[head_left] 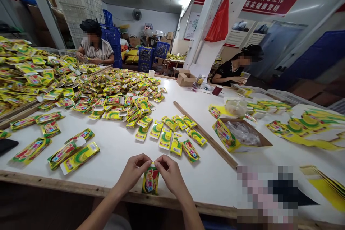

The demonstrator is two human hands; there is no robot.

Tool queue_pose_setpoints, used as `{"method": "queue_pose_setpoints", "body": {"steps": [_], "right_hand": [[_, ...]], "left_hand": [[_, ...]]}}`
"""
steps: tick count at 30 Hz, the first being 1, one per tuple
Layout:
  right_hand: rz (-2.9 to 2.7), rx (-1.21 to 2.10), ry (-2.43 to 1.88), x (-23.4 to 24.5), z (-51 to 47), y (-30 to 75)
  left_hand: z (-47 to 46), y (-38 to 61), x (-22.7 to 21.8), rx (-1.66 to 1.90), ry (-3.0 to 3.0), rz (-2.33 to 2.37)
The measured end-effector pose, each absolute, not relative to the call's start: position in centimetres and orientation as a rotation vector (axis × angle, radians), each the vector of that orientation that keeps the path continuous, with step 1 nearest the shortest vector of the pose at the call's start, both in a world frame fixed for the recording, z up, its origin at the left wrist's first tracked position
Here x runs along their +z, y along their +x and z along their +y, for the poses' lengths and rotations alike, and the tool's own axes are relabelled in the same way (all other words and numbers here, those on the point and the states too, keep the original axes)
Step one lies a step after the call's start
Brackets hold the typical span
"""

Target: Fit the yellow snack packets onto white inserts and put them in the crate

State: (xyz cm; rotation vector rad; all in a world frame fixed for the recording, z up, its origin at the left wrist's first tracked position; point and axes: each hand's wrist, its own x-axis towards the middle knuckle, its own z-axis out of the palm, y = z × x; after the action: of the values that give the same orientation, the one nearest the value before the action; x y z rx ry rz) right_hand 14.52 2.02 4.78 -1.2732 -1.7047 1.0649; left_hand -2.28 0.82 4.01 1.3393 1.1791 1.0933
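Observation:
Between my two hands a small yellow and green candy box stands upright at the table's front edge. My left hand pinches its top left corner with thumb and finger. At the top right corner my right hand does the same, and the white flap shows a little between the fingertips. Just beyond lie several similar small boxes, some with white end flaps sticking out. To the left of my hands more boxes rest on the white table.
A large heap of small boxes covers the left and back. A wooden strip divides the table; right of it stand an open display box and flat printed cartons. Two co-workers sit across the table. A dark phone-like object lies far left.

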Motion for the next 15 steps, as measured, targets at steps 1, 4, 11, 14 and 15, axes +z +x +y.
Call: {"method": "queue_pose_setpoints", "body": {"steps": [1, 4, 11, 14, 15], "right_hand": [[-1.71, 1.061, -1.28, 4.8, 2.0, 14.5], [-1.737, 0.992, -1.282, 4.9, 1.9, 14.6], [-1.605, 0.977, -1.107, 3.5, 0.0, 14.4], [-1.535, 1.027, -1.129, 2.6, -0.8, 14.2], [-1.513, 1.041, -1.139, 2.4, -1.0, 14.1]], "left_hand": [[0.8, -2.3, 4.0, 1.085, 1.353, 1.187], [0.7, -2.5, 4.2, 1.064, 1.436, 1.213], [-0.9, -2.8, 2.8, 1.089, 1.442, 1.185], [-1.4, -2.7, 2.0, 1.105, 1.37, 1.144], [-1.4, -2.7, 1.9, 1.115, 1.352, 1.135]]}}
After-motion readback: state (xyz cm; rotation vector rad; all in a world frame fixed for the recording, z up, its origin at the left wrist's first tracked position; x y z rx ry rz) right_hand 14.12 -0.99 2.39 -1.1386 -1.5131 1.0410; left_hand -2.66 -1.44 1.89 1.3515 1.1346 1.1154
